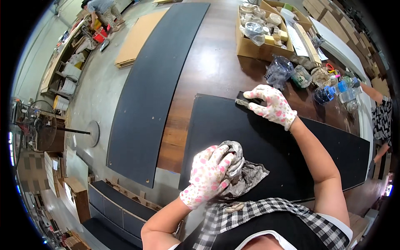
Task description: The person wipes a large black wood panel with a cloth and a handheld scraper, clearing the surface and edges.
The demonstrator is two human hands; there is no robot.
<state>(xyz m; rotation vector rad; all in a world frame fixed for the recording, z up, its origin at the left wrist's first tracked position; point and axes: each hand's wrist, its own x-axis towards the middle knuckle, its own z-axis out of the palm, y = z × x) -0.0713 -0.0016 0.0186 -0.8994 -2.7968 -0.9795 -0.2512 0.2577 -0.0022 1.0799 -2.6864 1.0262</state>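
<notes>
Above brown table (216, 68), pinching dark block (241, 98) with right grip (273, 106) at far edge of black panel (223, 123) running lengthwise left-to-right, clutching crumpled rag (249, 175) with left grip (208, 173).

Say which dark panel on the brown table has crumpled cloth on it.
The right panel, where the left hand holds cloth; the left panel has none.

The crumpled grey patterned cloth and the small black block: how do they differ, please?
The crumpled grey patterned cloth shows larger than the small black block. The cloth is irregularly folded; the block looks straight-edged. The left hand holds the cloth, the right hand the block. Both are over the flat black panel.
</notes>
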